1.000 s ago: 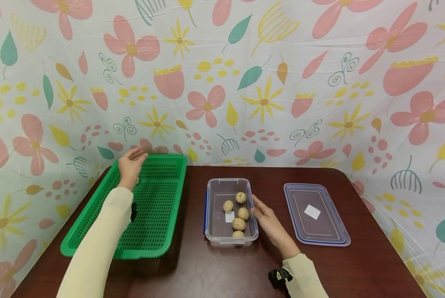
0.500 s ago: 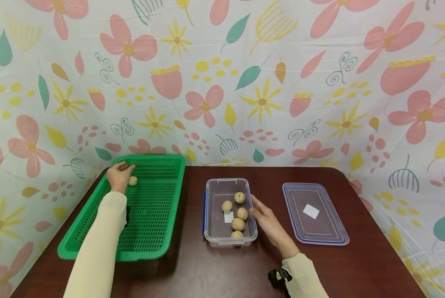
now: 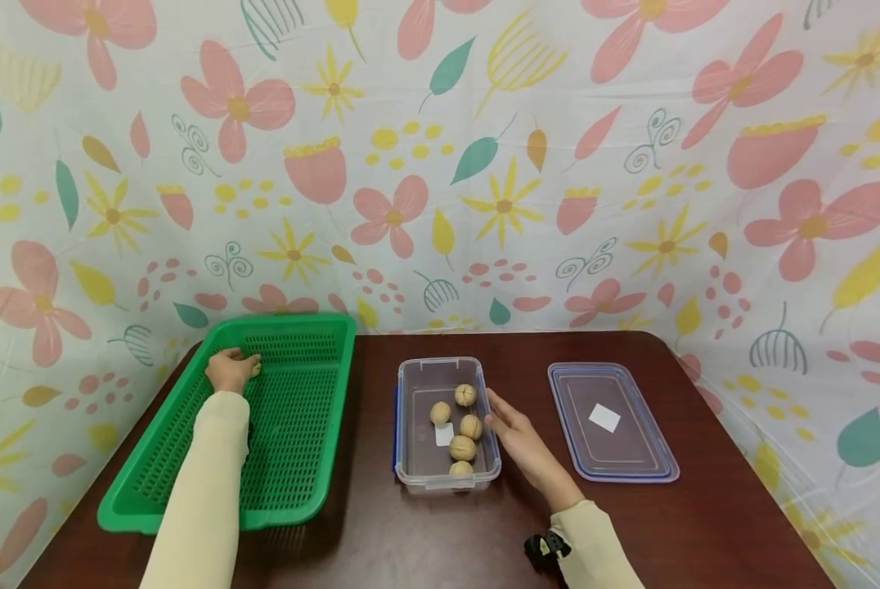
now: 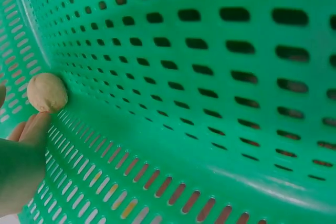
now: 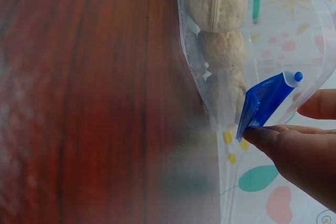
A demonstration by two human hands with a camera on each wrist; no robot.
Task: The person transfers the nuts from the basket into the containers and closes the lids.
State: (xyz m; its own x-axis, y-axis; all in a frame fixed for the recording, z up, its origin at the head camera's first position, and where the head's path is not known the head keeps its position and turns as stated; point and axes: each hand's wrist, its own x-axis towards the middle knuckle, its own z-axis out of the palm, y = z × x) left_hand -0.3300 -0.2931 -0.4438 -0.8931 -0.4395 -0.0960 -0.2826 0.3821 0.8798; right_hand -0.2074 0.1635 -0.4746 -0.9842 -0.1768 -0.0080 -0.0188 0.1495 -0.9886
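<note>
My left hand [image 3: 230, 370] reaches into the green plastic basket [image 3: 325, 446], near its far left corner. In the left wrist view, its fingertips touch a walnut [image 4: 47, 92] lying against the basket wall; the thumb shows only at the frame's edge, apart from the nut. My right hand [image 3: 523, 442] rests along the right side of a clear plastic container [image 3: 419, 466] with fairly straight fingers. The right wrist view has a finger touching a folded-down blue latch [image 5: 268, 100] there. Several walnuts [image 3: 462, 447] lie inside the container, mostly along its right side.
A clear lid [image 3: 611, 458] with a blue seal and white label lies on the dark wooden table [image 3: 403, 540], right of the container. A flowered cloth [image 3: 410, 98] hangs behind the table and at both sides.
My left hand has lowered from above the basket's far left corner down to the walnut there. The right hand has stayed beside the container. The head view has shifted slightly.
</note>
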